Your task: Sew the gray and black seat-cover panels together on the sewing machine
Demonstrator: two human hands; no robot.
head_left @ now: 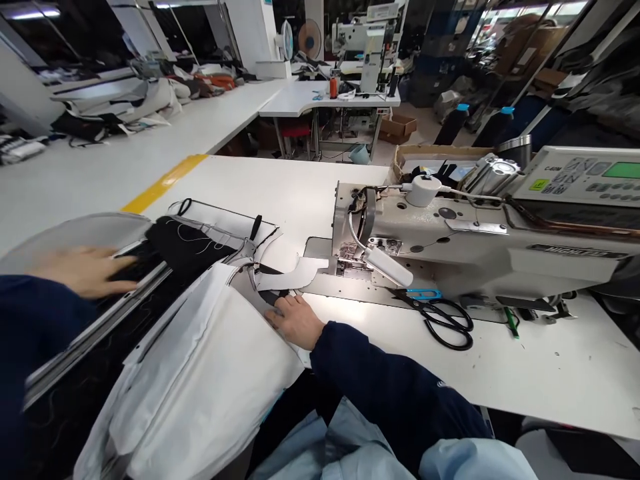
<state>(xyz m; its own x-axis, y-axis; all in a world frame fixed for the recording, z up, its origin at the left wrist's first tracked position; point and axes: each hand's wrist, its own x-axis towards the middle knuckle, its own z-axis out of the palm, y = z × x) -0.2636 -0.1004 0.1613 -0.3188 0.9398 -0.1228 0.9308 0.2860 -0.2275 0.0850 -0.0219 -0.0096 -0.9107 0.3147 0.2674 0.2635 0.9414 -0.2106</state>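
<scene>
A half-sewn piece of white and black fabric (200, 373), bag-like in shape, hangs over the table's front edge towards me. My right hand (297, 322) has its fingers curled on the dark, curved edge of this piece, just left of the sewing machine's plate. Blurred by motion, my left hand (85, 270) lies over black fabric at the left, thumb and fingers apart. A grey strip (100, 323) runs along the fabric beside it. The sewing machine (425, 233) stands to the right, and a white curved flap (295, 275) reaches towards its needle area.
Black-handled scissors (450, 323) and small blue-handled snips (424, 293) lie in front of the machine. A white lamp (390, 267) hangs by the needle. Behind the machine stands a cardboard box (400, 163). Yellow tape (165, 183) marks the table at the left.
</scene>
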